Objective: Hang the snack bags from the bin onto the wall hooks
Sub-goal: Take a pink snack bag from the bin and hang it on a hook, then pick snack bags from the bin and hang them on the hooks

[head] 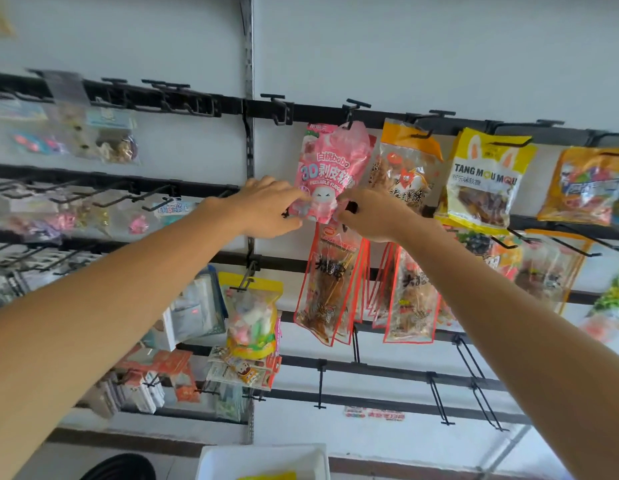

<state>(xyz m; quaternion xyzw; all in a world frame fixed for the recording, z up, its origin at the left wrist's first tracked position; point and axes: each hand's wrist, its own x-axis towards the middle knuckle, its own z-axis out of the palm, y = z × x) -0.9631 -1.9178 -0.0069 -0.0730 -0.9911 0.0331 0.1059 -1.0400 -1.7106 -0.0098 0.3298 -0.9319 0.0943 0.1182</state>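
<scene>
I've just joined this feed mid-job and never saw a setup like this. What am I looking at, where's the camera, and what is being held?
There is no machine here: those are a person's two bare arms. The single picture comes from a wide-angle camera worn on the person's head, facing a wall of black rails. The left hand and right hand each pinch a lower corner of a pink bag, whose top reaches a hook on the upper rail; whether it is threaded on I cannot tell. Beside it hang an orange bag and a yellow bag. At the bottom edge is the white bin, with something yellow inside.
</scene>
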